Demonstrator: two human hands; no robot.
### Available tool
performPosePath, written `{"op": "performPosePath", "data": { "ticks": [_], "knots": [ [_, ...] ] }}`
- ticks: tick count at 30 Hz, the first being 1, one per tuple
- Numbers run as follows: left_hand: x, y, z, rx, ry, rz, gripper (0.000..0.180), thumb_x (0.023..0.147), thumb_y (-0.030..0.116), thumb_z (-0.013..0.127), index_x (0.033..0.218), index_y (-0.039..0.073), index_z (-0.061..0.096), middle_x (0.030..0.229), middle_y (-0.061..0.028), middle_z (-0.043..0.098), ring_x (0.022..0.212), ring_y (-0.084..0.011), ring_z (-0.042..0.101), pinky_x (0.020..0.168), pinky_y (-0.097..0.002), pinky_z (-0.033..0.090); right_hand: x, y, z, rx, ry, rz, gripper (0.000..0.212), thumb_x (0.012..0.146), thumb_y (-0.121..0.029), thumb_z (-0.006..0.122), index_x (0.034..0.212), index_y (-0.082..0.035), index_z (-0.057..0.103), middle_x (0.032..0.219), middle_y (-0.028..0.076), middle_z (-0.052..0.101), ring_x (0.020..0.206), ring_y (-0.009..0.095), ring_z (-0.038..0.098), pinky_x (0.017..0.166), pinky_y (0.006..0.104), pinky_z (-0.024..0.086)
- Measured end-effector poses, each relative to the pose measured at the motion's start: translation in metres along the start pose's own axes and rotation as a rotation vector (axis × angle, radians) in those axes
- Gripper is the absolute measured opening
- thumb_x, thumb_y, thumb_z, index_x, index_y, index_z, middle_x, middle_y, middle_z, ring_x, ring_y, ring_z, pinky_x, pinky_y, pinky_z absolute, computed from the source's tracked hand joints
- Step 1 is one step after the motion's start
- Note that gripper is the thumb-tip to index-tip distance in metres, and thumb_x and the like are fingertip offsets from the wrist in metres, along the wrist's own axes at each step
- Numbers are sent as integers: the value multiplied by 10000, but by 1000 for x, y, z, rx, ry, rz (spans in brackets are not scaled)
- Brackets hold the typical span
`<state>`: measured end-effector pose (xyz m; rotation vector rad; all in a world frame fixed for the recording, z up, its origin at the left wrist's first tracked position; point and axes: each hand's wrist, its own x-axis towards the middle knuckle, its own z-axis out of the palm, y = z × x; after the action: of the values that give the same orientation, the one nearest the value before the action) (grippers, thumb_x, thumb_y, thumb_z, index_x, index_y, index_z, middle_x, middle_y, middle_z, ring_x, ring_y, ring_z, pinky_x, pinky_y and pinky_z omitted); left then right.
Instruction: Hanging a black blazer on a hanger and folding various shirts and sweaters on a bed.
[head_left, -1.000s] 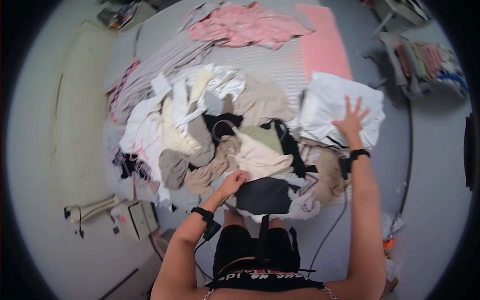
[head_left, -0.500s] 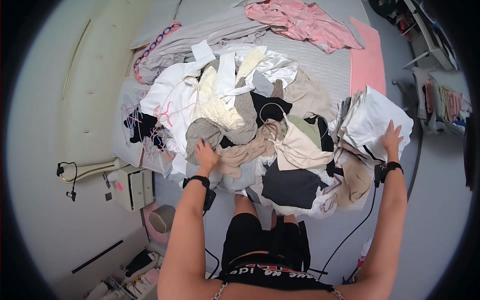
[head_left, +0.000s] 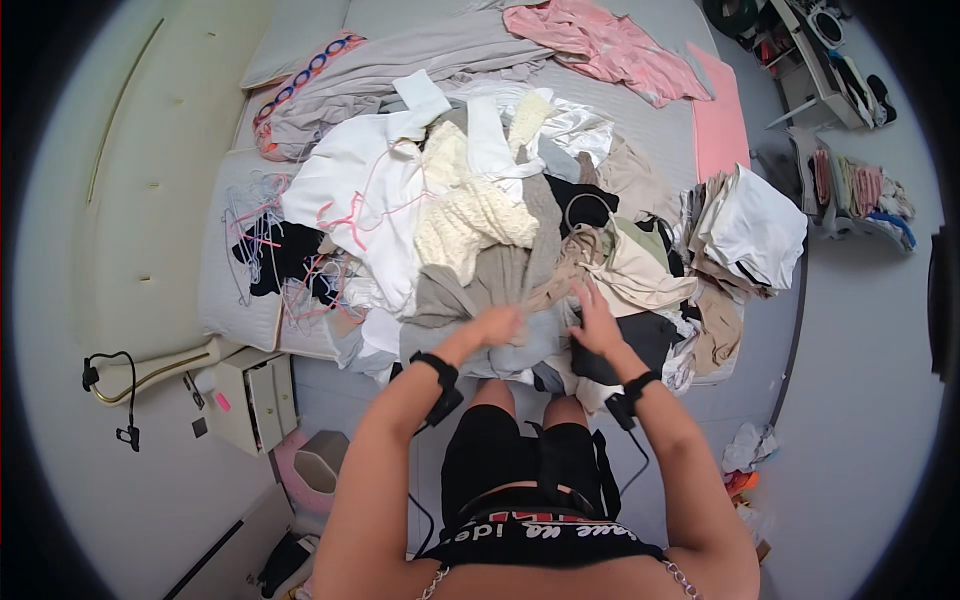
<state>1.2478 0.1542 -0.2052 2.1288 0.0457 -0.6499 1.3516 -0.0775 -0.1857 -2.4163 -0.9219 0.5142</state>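
A heap of loose clothes lies on the bed in front of me. My left hand [head_left: 497,326], smeared by motion, is over the front of a grey-brown knit garment [head_left: 478,277]; its grip is unclear. To the right, my right hand [head_left: 597,322] has its fingers apart, beside a bunched tan garment [head_left: 572,268] and a cream strappy top [head_left: 640,272]. A dark grey folded piece [head_left: 645,345] lies under and beside that hand. Behind the knit are a cream chunky-knit garment [head_left: 475,225] and a white garment [head_left: 345,190].
At the bed's right edge stands a stack of folded clothes [head_left: 750,225]. Tangled hangers [head_left: 262,235] lie at the left, near a small cabinet [head_left: 258,400]. A pink garment [head_left: 615,45] is spread at the back, and a rack of folded clothes [head_left: 860,195] stands right.
My right hand has left the folded stack and come to the middle of the heap. My left hand has shifted right. The tan garment is now bunched farther right, and the grey-brown knit lies more spread out.
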Motion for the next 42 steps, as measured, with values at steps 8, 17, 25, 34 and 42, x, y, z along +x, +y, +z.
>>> {"op": "performPosePath", "data": {
  "ticks": [8, 17, 25, 34, 42],
  "knots": [
    [-103, 55, -64, -465, 174, 188, 280, 795, 123, 615, 1018, 37, 470, 814, -90, 494, 803, -220, 522, 741, -317, 420, 58, -57, -8, -380, -284, -186, 217, 677, -185, 643, 891, -160, 624, 1059, 64, 592, 1001, 268, 563, 724, 418, 494],
    [-123, 5, -62, 202, 47, 34, 254, 661, 157, 659, 909, 104, 653, 752, -150, 593, 857, -347, 532, 746, -383, 431, -18, -196, -181, -302, -530, -245, 248, 631, -199, 636, 829, -62, 579, 693, 159, 594, 720, 361, 591, 642, 450, 474],
    [-142, 49, -88, 230, 64, 353, 339, 691, 350, 674, 935, 115, 662, 866, -151, 630, 894, -310, 555, 756, -413, 402, -97, -217, -335, -178, -67, -106, 238, 551, -118, 632, 737, -21, 520, 617, 127, 497, 574, 303, 492, 542, 350, 403],
    [-160, 113, -217, -676, 9, 265, 313, 716, 6, 551, 1027, 14, 587, 946, 13, 595, 857, -74, 525, 771, -216, 420, -125, -149, -414, -185, 597, -16, 247, 603, -36, 474, 847, 0, 484, 735, 18, 460, 684, 93, 432, 621, 223, 376],
    [-73, 141, -296, -480, 370, 159, 308, 711, 0, 528, 1006, 23, 614, 1013, -23, 606, 986, -120, 505, 896, -239, 347, -32, -45, -416, -466, 838, -65, 313, 632, 96, 468, 914, -12, 552, 877, 158, 581, 859, 316, 569, 767, 340, 442]
  ]
}}
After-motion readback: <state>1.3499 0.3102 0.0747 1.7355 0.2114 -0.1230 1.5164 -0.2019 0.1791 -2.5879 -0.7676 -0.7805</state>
